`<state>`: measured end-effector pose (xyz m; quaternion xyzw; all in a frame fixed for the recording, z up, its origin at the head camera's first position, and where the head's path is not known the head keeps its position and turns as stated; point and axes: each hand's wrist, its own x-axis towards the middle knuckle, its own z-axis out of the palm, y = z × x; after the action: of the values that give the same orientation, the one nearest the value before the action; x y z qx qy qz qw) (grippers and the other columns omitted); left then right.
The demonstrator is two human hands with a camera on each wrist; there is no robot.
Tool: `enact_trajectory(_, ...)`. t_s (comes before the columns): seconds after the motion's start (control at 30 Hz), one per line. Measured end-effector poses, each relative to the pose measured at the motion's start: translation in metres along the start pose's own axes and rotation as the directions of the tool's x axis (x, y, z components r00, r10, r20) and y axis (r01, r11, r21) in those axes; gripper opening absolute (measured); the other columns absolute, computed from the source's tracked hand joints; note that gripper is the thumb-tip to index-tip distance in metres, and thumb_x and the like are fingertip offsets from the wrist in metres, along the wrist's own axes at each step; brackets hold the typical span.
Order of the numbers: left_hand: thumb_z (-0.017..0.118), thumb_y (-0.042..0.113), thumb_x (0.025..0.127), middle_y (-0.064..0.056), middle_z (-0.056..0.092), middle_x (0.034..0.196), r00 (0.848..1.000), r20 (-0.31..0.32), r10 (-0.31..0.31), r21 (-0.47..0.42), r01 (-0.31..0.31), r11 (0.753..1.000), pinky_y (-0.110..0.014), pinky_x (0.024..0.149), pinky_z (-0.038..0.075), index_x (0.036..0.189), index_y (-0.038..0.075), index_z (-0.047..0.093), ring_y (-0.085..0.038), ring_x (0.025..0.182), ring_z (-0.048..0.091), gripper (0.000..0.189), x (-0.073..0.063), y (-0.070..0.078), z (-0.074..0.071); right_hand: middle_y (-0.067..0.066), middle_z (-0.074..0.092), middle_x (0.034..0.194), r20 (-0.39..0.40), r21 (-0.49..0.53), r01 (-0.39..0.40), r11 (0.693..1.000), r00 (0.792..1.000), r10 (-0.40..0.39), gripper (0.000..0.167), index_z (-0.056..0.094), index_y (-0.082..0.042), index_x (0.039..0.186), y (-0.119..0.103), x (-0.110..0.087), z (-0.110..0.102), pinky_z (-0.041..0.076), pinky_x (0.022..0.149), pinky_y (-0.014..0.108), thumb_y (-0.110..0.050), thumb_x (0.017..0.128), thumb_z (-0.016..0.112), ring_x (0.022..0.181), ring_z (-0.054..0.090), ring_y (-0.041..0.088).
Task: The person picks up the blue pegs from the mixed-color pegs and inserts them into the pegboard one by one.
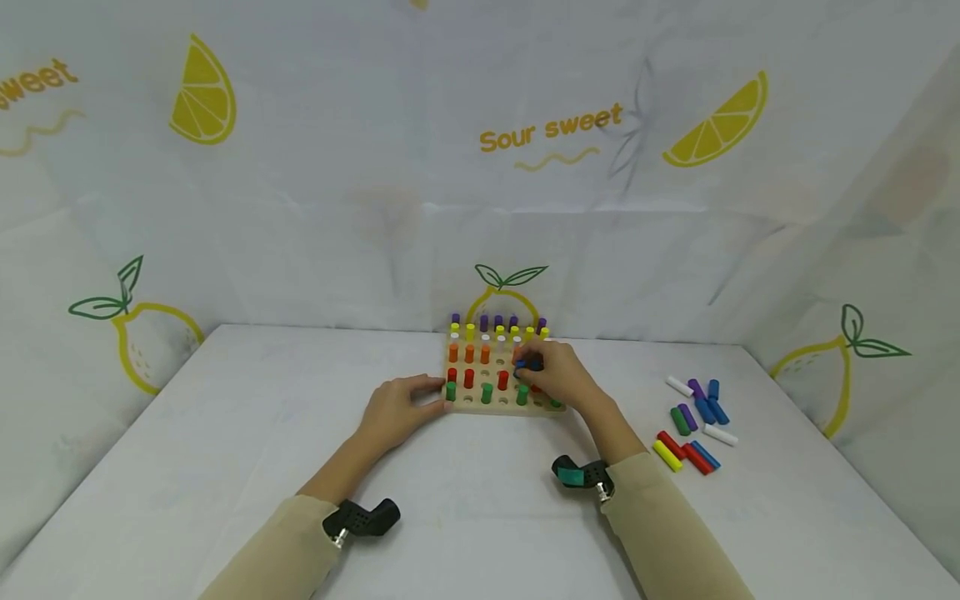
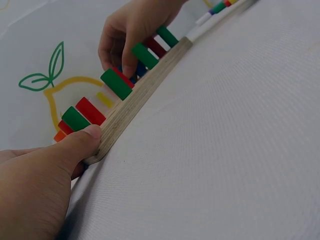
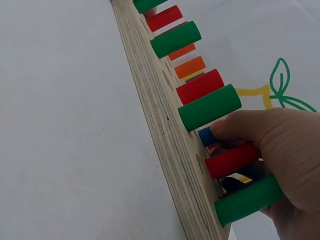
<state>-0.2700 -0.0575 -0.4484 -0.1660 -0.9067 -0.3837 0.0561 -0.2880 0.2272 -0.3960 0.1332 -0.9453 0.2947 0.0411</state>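
A wooden pegboard (image 1: 498,409) lies on the table with rows of upright coloured pegs: purple at the back, then yellow, white, orange, red, and green along the front. My left hand (image 1: 397,408) holds its front left corner, the thumb (image 2: 82,142) close by a green peg in the left wrist view. Over the right half of the board, my right hand (image 1: 558,372) pinches a blue peg (image 3: 206,136) between thumb and fingers, its lower end near the board surface. Red and green pegs stand around those fingers and partly hide them in the right wrist view.
To the right on the white table (image 1: 480,517) lies a loose group of pegs, among them a white peg (image 1: 721,434), a yellow peg (image 1: 667,456) and a green peg (image 1: 680,421). A lemon-print cloth (image 1: 337,167) hangs behind the table.
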Motion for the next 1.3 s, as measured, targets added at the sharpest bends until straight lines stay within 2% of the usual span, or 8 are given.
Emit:
enact_trajectory(0.23, 0.078, 0.043, 0.086, -0.009, 0.068, 0.135, 1.000, 0.004, 0.001, 0.005, -0.001, 1.000, -0.054, 0.112, 0.046, 0.126, 0.021, 0.072, -0.032, 0.132, 0.060, 0.046, -0.001, 0.000, -0.001, 0.007, 0.075, 0.109, 0.046, -0.051, -0.020, 0.998, 0.999, 0.023, 0.021, 0.073, -0.010, 0.113, -0.013, -0.005, -0.015, 0.058, 0.089, 0.040, -0.018, 0.094, 0.072, 0.095, 0.065, 0.020)
enact_trajectory(0.53, 0.078, 0.043, 0.086, -0.010, 0.068, 0.135, 1.000, 0.009, 0.002, 0.012, -0.002, 1.000, -0.054, 0.113, 0.045, 0.127, 0.020, 0.072, -0.033, 0.132, 0.060, 0.046, 0.000, 0.001, -0.001, 0.010, 0.075, 0.112, -0.002, -0.062, 0.039, 0.997, 0.999, -0.039, 0.025, 0.072, -0.005, 0.117, -0.019, -0.026, -0.045, 0.054, 0.100, 0.053, -0.018, 0.095, 0.070, 0.108, 0.068, 0.029)
enact_trajectory(0.83, 0.077, 0.044, 0.087, -0.012, 0.066, 0.138, 1.000, 0.015, -0.011, 0.027, 0.011, 1.000, -0.057, 0.113, 0.044, 0.129, 0.020, 0.071, -0.035, 0.134, 0.058, 0.049, 0.000, 0.001, -0.003, 0.011, 0.075, 0.112, -0.002, -0.175, -0.003, 0.985, 1.000, 0.003, 0.026, 0.072, -0.006, 0.117, 0.002, -0.055, -0.073, 0.056, 0.098, 0.053, -0.019, 0.095, 0.071, 0.108, 0.068, 0.030)
enact_trajectory(1.2, 0.077, 0.044, 0.087, -0.013, 0.065, 0.138, 1.000, 0.022, -0.015, 0.031, 0.014, 0.999, -0.057, 0.114, 0.043, 0.129, 0.020, 0.071, -0.036, 0.134, 0.058, 0.049, 0.001, 0.001, -0.001, 0.010, 0.075, 0.103, -0.007, -0.283, -0.087, 0.955, 0.996, 0.089, 0.023, 0.072, -0.006, 0.113, 0.035, -0.107, -0.113, 0.060, 0.085, 0.050, -0.018, 0.094, 0.071, 0.097, 0.067, 0.029)
enact_trajectory(1.3, 0.077, 0.044, 0.087, -0.012, 0.065, 0.139, 1.000, 0.024, -0.014, 0.033, 0.013, 0.999, -0.057, 0.114, 0.043, 0.129, 0.020, 0.071, -0.035, 0.134, 0.058, 0.049, 0.000, 0.000, -0.002, 0.007, 0.075, 0.101, -0.011, -0.292, -0.102, 0.951, 0.995, 0.104, 0.023, 0.072, -0.006, 0.112, 0.047, -0.120, -0.120, 0.061, 0.081, 0.046, -0.018, 0.094, 0.071, 0.093, 0.067, 0.025)
